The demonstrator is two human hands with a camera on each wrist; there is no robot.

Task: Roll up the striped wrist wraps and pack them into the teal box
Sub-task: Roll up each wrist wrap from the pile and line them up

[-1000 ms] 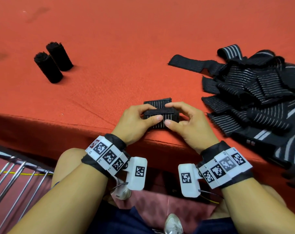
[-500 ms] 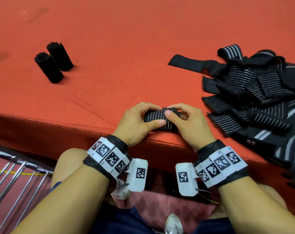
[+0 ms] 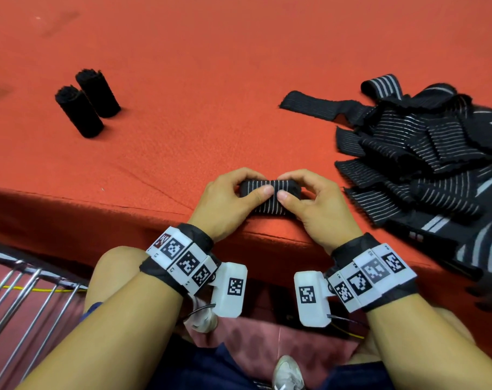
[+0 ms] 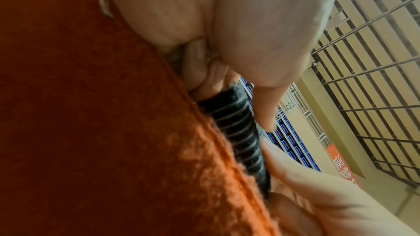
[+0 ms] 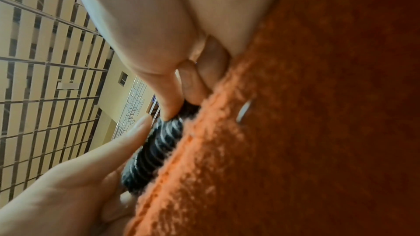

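Note:
A black wrist wrap with thin white stripes point(image 3: 270, 197) lies as a tight roll at the near edge of the orange table point(image 3: 211, 80). My left hand point(image 3: 229, 201) and right hand point(image 3: 313, 205) both grip it, thumbs pressed side by side on top and fingers curled over its far side. The wrist views show the same striped roll point(image 4: 240, 135) point(image 5: 156, 146) squeezed against the orange cloth. Two finished black rolls point(image 3: 87, 105) lie at the far left. A heap of loose striped wraps point(image 3: 425, 170) lies at the right. No teal box is in view.
The table's front edge point(image 3: 154, 218) runs just under my wrists, with my knees below it. A metal wire rack point(image 3: 22, 294) stands low on the left. A long black strap point(image 3: 318, 105) sticks out leftward from the heap.
The flat folded wrap has been rolled toward me into a tight cylinder. Both hands have drawn closer together and nearer the table edge, thumbs now on top of the roll.

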